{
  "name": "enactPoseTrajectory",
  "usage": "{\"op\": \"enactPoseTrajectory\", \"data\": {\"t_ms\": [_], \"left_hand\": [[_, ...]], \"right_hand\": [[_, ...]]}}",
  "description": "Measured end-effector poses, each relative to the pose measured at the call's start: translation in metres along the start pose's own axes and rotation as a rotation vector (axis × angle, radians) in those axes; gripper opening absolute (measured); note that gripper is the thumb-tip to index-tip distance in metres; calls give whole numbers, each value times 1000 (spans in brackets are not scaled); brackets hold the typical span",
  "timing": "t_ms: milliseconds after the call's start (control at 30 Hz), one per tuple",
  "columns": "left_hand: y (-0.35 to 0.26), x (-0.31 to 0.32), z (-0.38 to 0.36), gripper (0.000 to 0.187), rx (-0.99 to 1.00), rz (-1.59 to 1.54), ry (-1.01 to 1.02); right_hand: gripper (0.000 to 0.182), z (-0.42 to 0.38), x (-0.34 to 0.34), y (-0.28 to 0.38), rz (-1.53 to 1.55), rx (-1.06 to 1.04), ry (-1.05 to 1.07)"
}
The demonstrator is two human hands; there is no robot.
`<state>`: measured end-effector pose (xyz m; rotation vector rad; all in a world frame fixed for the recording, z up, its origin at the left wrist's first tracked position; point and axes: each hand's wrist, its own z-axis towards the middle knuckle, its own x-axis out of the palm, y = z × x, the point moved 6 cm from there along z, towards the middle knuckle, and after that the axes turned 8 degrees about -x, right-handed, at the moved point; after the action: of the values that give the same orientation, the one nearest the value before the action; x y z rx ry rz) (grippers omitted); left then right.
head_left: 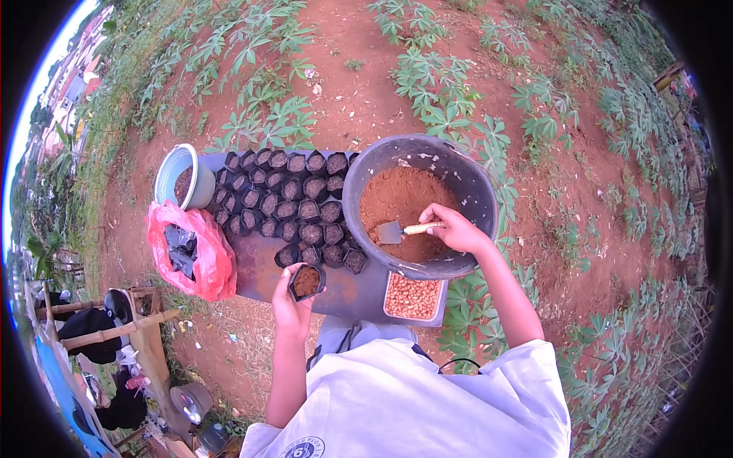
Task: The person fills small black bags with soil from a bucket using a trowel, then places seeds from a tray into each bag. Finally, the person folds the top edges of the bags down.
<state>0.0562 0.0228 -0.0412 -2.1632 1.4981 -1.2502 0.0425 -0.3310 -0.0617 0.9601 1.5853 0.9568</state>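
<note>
My left hand (292, 307) is wrapped round a black seedling bag (308, 282) with brown soil in it, held over the table's near edge. In my right hand (452, 228) is the pale handle of a small trowel (392, 232). Its flat metal blade lies at the soil (401, 191) inside a large black bucket (479, 174). Left of the bucket, several filled black seedling bags (286, 191) stand upright in close rows. A clear tub of seeds (413, 296), tan and peanut-like, sits below the bucket.
A light blue bucket (201, 186) and a pink plastic bag (217, 263) holding black plastic are at the left end of the table (256, 259). Leafy plants (435, 84) grow from red ground beyond. A bamboo structure (122, 330) with hanging items stands lower left.
</note>
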Motion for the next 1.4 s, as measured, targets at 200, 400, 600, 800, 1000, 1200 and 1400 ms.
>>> {"op": "enactPoseTrajectory", "data": {"t_ms": [200,400,600,800,1000,1200,1400], "left_hand": [[-2,1,-7,30,-6,17,-13],[0,5,3,28,-28,15,5],[-3,9,16,27,-61,37,78],[-10,-3,16,28,-115,52,109],[-23,-22,8,28,-88,45,142],[-36,-39,-10,28,9,83,177],[-43,-59,-39,28,76,45,232]], "right_hand": [[22,2,-1,1,95,-41,-19],[24,-1,0,3,210,-3,-41],[23,-6,1,19,292,-7,-92],[24,-21,-1,38,211,27,-176],[22,-30,19,95,224,2,-184],[20,-39,74,181,104,-56,-86],[18,-44,138,254,-188,-188,25]]}}
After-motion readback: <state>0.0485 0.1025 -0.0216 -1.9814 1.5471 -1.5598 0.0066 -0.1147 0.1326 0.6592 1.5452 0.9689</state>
